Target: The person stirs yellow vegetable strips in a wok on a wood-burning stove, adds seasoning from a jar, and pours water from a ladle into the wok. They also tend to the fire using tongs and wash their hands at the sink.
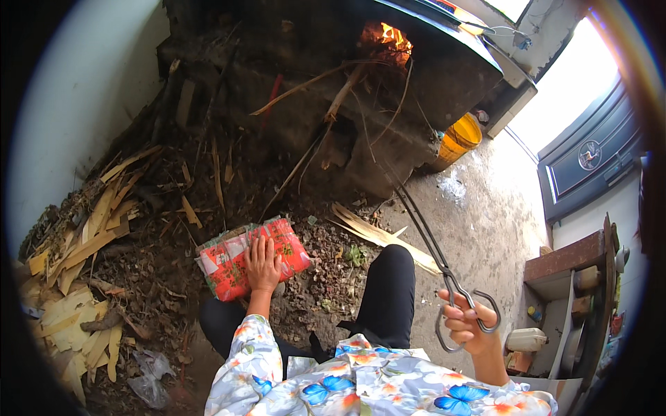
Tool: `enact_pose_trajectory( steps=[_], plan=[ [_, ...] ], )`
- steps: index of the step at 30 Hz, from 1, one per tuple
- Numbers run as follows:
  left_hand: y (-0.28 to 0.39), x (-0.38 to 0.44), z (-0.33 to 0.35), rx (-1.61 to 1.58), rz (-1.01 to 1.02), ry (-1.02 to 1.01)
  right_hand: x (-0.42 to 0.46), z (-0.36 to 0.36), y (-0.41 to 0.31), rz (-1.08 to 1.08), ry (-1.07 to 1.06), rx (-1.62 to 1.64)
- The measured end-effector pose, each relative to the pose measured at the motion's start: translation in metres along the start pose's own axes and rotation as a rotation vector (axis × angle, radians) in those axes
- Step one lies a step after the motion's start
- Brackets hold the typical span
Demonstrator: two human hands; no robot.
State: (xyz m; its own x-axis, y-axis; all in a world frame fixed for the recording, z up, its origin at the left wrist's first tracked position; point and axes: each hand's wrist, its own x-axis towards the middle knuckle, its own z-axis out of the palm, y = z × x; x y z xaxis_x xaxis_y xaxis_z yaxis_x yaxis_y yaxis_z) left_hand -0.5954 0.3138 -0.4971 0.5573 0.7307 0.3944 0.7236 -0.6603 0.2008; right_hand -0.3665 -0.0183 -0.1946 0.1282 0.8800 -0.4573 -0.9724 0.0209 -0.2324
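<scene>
My left hand (263,264) lies flat on a red package (289,250) with worn clear wrapping and printed writing. The package is in front of my left knee; what bears its weight is hidden. In my right hand (465,322) are the looped handles of long metal fire tongs (424,226). Their thin arms reach up and left toward the dark stove (442,88), and the tips are hard to make out. Flames (395,39) burn in the stove's opening, and a thick branch (343,96) sticks out of it.
Split wood pieces (96,229) and dry leaves are heaped at the left wall, near a clear plastic bag (151,377). A pale wood slab (385,236) lies by my right knee. Beside the stove stands a yellow bucket (460,138). A shelf unit (564,260) is at the right.
</scene>
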Motion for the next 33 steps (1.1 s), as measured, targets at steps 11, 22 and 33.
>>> enact_pose_trajectory(
  steps=[11, 22, 33],
  plan=[
    [-0.004, -0.003, -0.002, 0.019, -0.016, -0.010, 0.019, -0.007, -0.008, -0.005, -0.054, 0.174],
    [0.003, 0.001, -0.003, 0.009, -0.002, -0.008, 0.111, -0.006, -0.018, -0.013, 0.129, -0.054],
    [0.001, 0.002, 0.000, 0.041, 0.004, -0.016, 0.345, 0.016, -0.184, -0.022, 0.251, 0.356]
  ],
)
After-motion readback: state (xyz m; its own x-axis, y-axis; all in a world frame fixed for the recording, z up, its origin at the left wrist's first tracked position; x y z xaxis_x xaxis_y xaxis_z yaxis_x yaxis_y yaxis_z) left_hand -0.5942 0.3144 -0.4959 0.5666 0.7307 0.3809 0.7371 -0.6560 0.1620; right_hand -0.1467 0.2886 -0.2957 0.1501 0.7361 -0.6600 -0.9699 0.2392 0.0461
